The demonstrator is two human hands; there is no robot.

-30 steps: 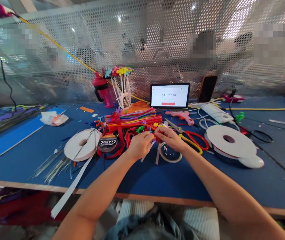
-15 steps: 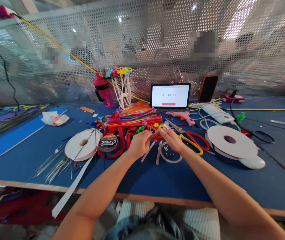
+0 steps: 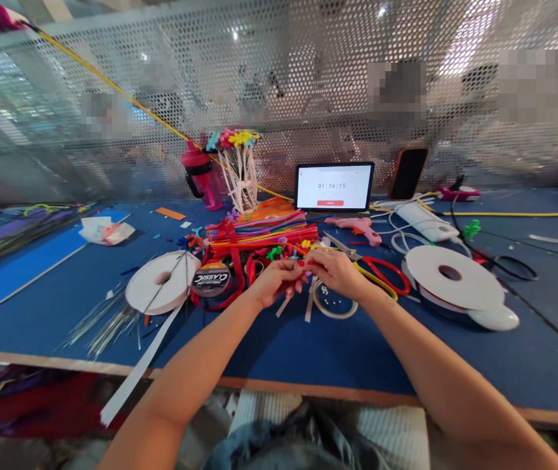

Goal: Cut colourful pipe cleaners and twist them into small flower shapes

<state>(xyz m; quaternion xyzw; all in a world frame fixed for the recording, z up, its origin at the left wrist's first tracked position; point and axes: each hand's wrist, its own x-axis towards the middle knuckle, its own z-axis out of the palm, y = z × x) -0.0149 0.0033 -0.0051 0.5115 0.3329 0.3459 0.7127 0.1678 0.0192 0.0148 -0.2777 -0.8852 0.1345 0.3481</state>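
Observation:
My left hand (image 3: 279, 282) and my right hand (image 3: 336, 271) meet above the middle of the blue table, fingertips pinched together. An orange-red pipe cleaner (image 3: 301, 263) shows as a small bit between them; the fingers hide most of its shape. Just behind lies a bundle of coloured pipe cleaners (image 3: 263, 232) with a red ribbon across it. Small green and yellow twisted pieces (image 3: 275, 252) sit at its near side. Under my right hand is a round clear dish (image 3: 336, 314) with tiny white bits. Red-and-yellow-handled scissors (image 3: 387, 273) lie right of that hand.
White ribbon spools stand left (image 3: 146, 287) and right (image 3: 474, 277). Thin wires (image 3: 107, 333) lie front left. Behind are a pink bottle (image 3: 203, 179), a vase of pipe-cleaner flowers (image 3: 244, 196), a tablet (image 3: 333, 186), a phone (image 3: 408, 173) and a pink glue gun (image 3: 364, 228).
Both hands remain close together at the same spot. My left fingers have turned and opened out somewhat underneath, and my right fingers now bend over the piece, covering more of it.

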